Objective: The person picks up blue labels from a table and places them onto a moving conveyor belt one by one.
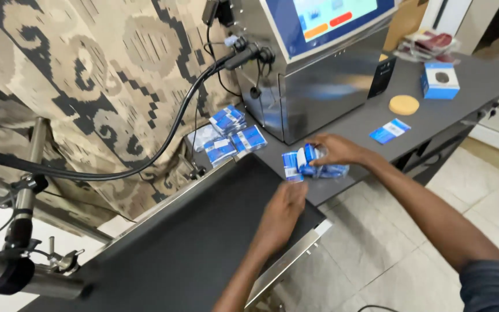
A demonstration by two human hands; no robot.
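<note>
My right hand [335, 151] rests on a stack of small blue and white flat cartons [306, 163] lying on the grey table [434, 115], fingers curled over the stack's top. My left hand [284, 209] reaches up from below over the black conveyor belt [203, 242], its fingertips touching one carton [291, 167] at the stack's left end. Another heap of the same blue cartons [231, 136] lies further left beside the metal machine.
A steel printer cabinet with a touch screen [319, 63] stands behind the stack, a black cable [163, 144] running from it to a print head on a stand [18, 231]. On the table lie a loose blue carton [390, 130], a round cork disc [403, 104] and a blue box [440, 80].
</note>
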